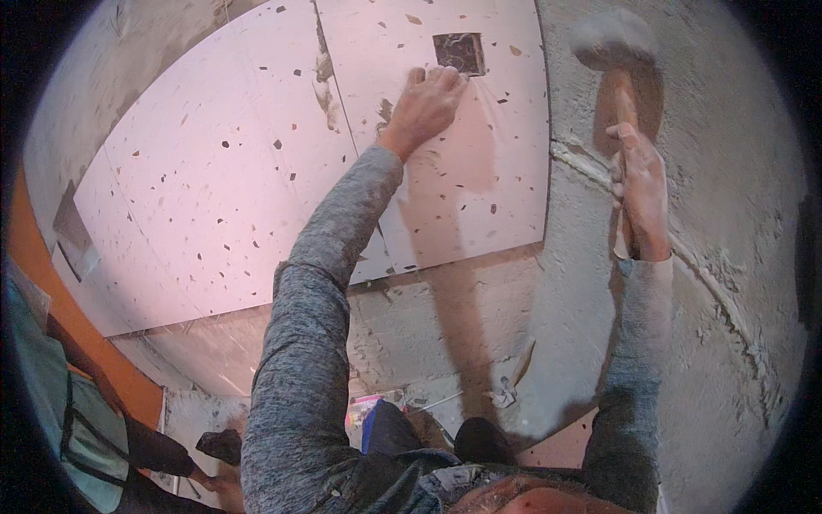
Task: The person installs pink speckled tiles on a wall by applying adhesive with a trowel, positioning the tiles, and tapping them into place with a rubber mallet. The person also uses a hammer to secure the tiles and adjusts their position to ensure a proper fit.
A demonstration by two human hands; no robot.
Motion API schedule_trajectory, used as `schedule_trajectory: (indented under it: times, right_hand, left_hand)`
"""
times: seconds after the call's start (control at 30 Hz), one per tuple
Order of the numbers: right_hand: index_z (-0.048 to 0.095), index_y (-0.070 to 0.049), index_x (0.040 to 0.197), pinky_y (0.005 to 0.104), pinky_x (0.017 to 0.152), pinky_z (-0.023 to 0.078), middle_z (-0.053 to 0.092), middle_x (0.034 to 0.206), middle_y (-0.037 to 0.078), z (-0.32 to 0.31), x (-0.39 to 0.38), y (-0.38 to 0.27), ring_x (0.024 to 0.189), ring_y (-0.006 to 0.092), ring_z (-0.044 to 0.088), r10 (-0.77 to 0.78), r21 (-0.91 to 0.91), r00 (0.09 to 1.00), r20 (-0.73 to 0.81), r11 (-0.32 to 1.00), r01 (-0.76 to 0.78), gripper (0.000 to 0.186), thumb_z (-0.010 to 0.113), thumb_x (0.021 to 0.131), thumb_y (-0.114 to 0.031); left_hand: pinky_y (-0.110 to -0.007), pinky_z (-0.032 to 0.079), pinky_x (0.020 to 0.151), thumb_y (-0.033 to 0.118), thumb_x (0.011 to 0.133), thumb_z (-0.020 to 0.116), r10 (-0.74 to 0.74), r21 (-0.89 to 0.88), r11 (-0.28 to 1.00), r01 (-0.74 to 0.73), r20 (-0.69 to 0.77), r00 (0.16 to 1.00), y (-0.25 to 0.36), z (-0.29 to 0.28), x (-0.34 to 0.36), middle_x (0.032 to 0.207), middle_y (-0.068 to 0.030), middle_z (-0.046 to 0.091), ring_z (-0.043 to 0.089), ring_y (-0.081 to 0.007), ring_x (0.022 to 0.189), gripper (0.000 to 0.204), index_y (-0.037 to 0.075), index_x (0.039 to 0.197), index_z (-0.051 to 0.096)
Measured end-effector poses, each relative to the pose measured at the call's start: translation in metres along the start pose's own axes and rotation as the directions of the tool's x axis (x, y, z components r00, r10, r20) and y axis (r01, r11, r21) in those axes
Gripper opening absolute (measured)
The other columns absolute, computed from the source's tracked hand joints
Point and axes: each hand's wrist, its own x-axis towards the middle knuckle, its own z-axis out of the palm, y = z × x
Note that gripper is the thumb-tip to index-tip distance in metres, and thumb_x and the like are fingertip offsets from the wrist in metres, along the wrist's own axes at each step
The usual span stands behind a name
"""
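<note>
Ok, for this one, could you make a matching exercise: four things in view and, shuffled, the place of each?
Column one:
1. Left grip
2. Right grip
3. Square opening
4. Orange surface

Column two:
A. Toward the picture's left edge
B. On the handle of the mallet
C. By the square opening's lower edge
D. In the pale speckled panel, near the picture's top

Pairs: 1-C, 2-B, 3-D, 4-A
</note>
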Motion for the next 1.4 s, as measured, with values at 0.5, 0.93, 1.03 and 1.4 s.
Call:
schedule_trajectory:
  times: [0.5,0.93,1.03,1.4]
  right_hand:
    - [0.065,-0.007,0.115,0.0207,0.045,0.034,0.045,0.070,-0.007,0.002,-0.003,0.010,0.054,0.0034,0.041,-0.131,-0.057,0.991,-0.011,0.990,0.130,0.054,0.050,0.100,-0.057]
    - [0.066,-0.007,0.102,0.0255,0.059,0.040,0.056,0.084,-0.001,0.004,-0.013,-0.009,0.071,0.0082,0.049,-0.001,0.060,0.997,-0.075,0.998,0.005,0.031,0.057,0.098,-0.037]
    - [0.067,-0.008,0.101,0.0251,0.058,0.039,0.056,0.084,-0.001,0.010,-0.021,-0.016,0.071,0.0081,0.049,-0.008,0.118,0.997,-0.081,0.993,0.018,0.028,0.058,0.098,-0.035]
    - [0.067,-0.008,0.106,0.0284,0.065,0.043,0.058,0.086,0.000,0.004,-0.016,0.007,0.076,0.0108,0.053,-0.004,0.215,0.997,-0.082,0.976,0.022,0.025,0.056,0.100,-0.029]
  left_hand:
    - [-0.048,0.038,0.098,0.016,0.089,0.055,0.045,-0.001,0.999,-0.045,0.106,0.993,-0.010,0.015,-0.008,0.135,-0.0136,0.055,0.056,-0.0254,0.119,0.047,0.005,0.135,0.055]
    - [-0.052,0.038,0.092,0.017,0.086,0.056,0.101,0.143,0.982,-0.126,0.173,0.980,-0.007,0.004,0.005,0.111,-0.0128,0.057,0.053,-0.0285,0.109,0.030,0.004,0.113,0.061]
    - [-0.052,0.038,0.090,0.017,0.086,0.056,0.116,0.162,0.975,-0.150,0.204,0.972,-0.008,0.004,0.006,0.105,-0.0124,0.056,0.052,-0.0284,0.106,0.026,0.005,0.108,0.061]
    - [-0.051,0.040,0.083,0.014,0.085,0.059,0.143,-0.112,0.983,-0.145,-0.028,0.989,-0.011,0.004,0.008,0.096,-0.0124,0.056,0.054,-0.0318,0.091,0.009,0.005,0.087,0.058]
